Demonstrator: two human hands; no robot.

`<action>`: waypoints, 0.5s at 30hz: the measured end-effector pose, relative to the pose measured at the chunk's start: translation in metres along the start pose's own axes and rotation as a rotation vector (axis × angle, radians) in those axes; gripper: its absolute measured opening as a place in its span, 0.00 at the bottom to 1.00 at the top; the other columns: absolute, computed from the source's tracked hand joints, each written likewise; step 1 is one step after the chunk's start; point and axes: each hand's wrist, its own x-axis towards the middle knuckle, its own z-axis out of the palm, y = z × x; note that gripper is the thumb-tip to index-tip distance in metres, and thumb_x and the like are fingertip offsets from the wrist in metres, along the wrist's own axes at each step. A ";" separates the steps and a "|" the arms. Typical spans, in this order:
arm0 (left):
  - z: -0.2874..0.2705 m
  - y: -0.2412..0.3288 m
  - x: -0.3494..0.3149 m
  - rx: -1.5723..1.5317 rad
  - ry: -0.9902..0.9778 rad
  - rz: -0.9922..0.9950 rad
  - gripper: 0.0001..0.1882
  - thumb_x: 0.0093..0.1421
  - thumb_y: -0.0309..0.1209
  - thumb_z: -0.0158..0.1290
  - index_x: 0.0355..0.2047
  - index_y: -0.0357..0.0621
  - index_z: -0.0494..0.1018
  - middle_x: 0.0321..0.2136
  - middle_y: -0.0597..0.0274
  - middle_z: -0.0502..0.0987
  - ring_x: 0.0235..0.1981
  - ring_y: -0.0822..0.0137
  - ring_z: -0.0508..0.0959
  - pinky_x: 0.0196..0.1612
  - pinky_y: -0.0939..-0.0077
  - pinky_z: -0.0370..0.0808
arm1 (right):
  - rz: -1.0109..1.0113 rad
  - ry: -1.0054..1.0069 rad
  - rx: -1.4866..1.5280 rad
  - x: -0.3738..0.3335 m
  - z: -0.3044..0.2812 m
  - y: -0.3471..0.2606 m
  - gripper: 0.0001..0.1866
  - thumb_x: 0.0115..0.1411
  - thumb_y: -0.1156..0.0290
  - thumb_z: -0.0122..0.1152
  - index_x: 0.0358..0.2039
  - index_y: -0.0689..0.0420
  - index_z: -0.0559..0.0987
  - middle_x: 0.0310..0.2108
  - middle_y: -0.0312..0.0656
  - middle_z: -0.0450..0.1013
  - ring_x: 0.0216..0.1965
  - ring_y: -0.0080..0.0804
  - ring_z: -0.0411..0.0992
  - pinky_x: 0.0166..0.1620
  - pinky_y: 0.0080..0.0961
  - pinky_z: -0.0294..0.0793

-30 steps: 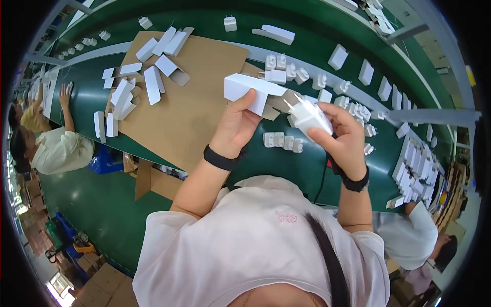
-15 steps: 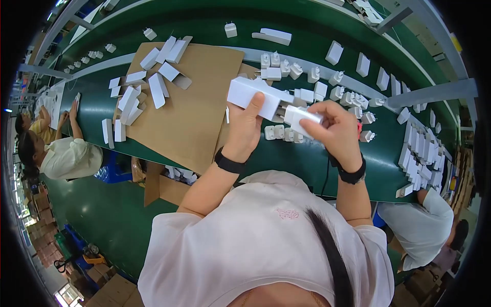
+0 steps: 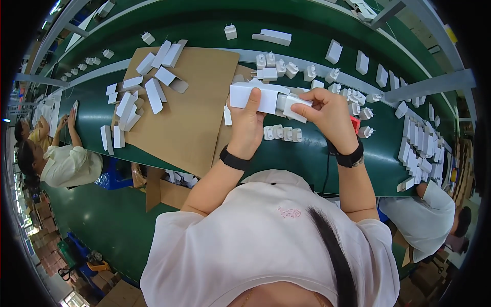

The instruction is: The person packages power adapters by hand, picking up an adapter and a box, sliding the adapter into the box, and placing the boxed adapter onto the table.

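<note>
My left hand (image 3: 246,123) grips a white rectangular carton (image 3: 253,95) held level above the green bench. My right hand (image 3: 330,115) holds a small white charger block (image 3: 295,107) at the carton's open right end, partly inside it. Both wrists carry black bands. Under my hands a short row of white chargers (image 3: 282,133) lies on the green surface. A brown cardboard sheet (image 3: 194,112) with several flat white cartons (image 3: 135,94) lies to the left.
More white chargers (image 3: 286,69) stand along the grey rail behind my hands. White cartons (image 3: 417,148) are stacked at the right. A person in white (image 3: 64,163) sits at the left, another person (image 3: 434,215) at the lower right. Brown boxes (image 3: 163,192) sit below the bench.
My hands have drawn together: the right hand brought the charger leftward to the carton's open end. The view shifted, so the bench and cardboard sit lower in the picture.
</note>
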 end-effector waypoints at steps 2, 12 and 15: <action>0.003 -0.004 -0.004 -0.020 0.041 -0.001 0.23 0.54 0.38 0.58 0.45 0.47 0.60 0.41 0.63 0.69 0.42 0.67 0.72 0.45 0.69 0.73 | -0.004 -0.023 -0.004 -0.002 0.001 0.004 0.13 0.46 0.68 0.69 0.31 0.62 0.80 0.23 0.38 0.75 0.23 0.19 0.70 0.27 0.13 0.69; 0.016 -0.015 -0.002 -0.069 -0.033 -0.022 0.25 0.54 0.37 0.58 0.46 0.48 0.58 0.41 0.62 0.68 0.42 0.66 0.73 0.45 0.67 0.74 | -0.007 0.138 0.021 0.013 0.011 0.010 0.15 0.46 0.68 0.70 0.31 0.61 0.77 0.18 0.34 0.71 0.21 0.16 0.68 0.25 0.12 0.67; 0.014 -0.015 -0.006 -0.016 0.004 0.017 0.24 0.55 0.38 0.57 0.47 0.47 0.59 0.42 0.60 0.69 0.43 0.64 0.73 0.46 0.68 0.73 | 0.134 -0.029 0.023 0.017 0.012 0.001 0.14 0.47 0.70 0.68 0.32 0.62 0.75 0.20 0.36 0.71 0.21 0.17 0.68 0.25 0.13 0.67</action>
